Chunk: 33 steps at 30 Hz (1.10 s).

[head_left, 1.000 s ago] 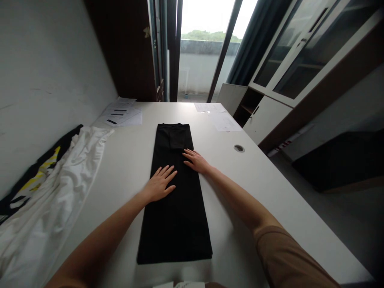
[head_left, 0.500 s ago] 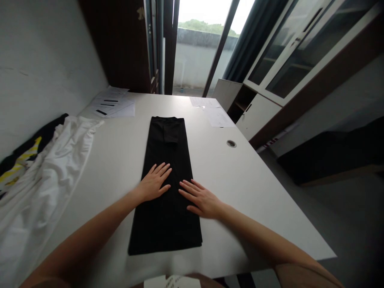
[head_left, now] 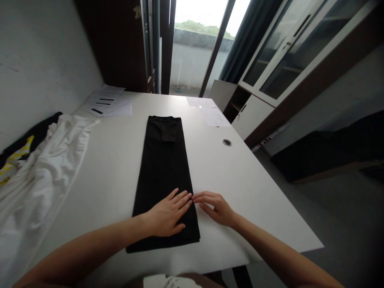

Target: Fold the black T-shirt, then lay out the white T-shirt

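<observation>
A black garment (head_left: 163, 168) lies folded into a long, narrow panel on the white table (head_left: 114, 160). A smaller folded flap shows near its far end; whether it is a shirt or trousers I cannot tell. My left hand (head_left: 171, 212) rests flat on the near half of the cloth, fingers stretched toward the right edge and thumb apart. At that same edge is my right hand (head_left: 216, 206), its fingers extended together and its thumb held apart. Its fingertips meet the garment's side and the left fingertips. Neither hand shows any cloth gripped.
White cloth (head_left: 57, 160) is heaped along the table's left side, beside a black and yellow fabric (head_left: 16, 160). Papers (head_left: 108, 106) lie at the far left corner and more sheets (head_left: 214, 116) at the far right. A round cable hole (head_left: 227, 143) sits right of the garment.
My left hand has slid nearer and to the right across the garment. My right hand has moved off the cloth's middle to its right edge. The view has shifted slightly.
</observation>
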### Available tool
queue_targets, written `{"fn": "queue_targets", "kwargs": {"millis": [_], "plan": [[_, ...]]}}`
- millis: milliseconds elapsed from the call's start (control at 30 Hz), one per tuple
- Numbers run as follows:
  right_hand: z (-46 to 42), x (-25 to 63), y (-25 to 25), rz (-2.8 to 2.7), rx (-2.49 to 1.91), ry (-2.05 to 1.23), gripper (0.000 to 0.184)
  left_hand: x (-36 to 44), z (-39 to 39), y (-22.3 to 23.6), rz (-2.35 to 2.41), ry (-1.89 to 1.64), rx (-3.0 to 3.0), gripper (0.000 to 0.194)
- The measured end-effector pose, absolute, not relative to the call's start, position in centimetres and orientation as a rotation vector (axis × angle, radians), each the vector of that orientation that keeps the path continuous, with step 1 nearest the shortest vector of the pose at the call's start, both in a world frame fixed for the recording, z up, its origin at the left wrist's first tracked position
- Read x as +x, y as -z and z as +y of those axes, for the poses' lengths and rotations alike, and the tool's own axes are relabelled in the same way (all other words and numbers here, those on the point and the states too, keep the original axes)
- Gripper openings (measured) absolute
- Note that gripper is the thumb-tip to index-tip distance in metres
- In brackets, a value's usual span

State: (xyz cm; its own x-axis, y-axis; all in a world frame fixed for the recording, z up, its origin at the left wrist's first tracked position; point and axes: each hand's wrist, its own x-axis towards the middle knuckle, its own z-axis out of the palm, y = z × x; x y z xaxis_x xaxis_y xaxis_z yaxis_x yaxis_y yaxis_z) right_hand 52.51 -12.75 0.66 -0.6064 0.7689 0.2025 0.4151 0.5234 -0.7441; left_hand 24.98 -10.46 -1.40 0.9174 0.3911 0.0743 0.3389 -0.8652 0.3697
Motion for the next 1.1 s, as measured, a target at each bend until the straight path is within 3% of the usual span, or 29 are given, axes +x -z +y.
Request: {"fn": "queue_targets", "kwargs": {"millis": [133,367,600,833,1100], "plan": [[-6.4,52.4,0.9,-2.373,-0.980,-0.629,0.041,25.8,-11.9,0.5,0.367,-0.170,2.675,0.073],[4.2,50.7,4.0,-2.563,-1.145,-0.425,0.050,25.5,-11.1,-0.7,0.236,-0.157,2.634,0.069],[14.0,49.4,6.3,-2.443,-1.485,-0.315,0.054,25.4,-11.4,-0.1,0.232,-0.181,2.629,0.069],[23.3,48.6,7.4,-2.323,-1.667,-0.288,0.057,25.3,-11.2,-0.4,0.364,-0.151,2.562,0.082],[31.2,49.1,8.3,-2.353,-1.804,-0.263,0.061,25.1,-10.3,0.5,0.251,-0.224,2.674,0.070]]}}
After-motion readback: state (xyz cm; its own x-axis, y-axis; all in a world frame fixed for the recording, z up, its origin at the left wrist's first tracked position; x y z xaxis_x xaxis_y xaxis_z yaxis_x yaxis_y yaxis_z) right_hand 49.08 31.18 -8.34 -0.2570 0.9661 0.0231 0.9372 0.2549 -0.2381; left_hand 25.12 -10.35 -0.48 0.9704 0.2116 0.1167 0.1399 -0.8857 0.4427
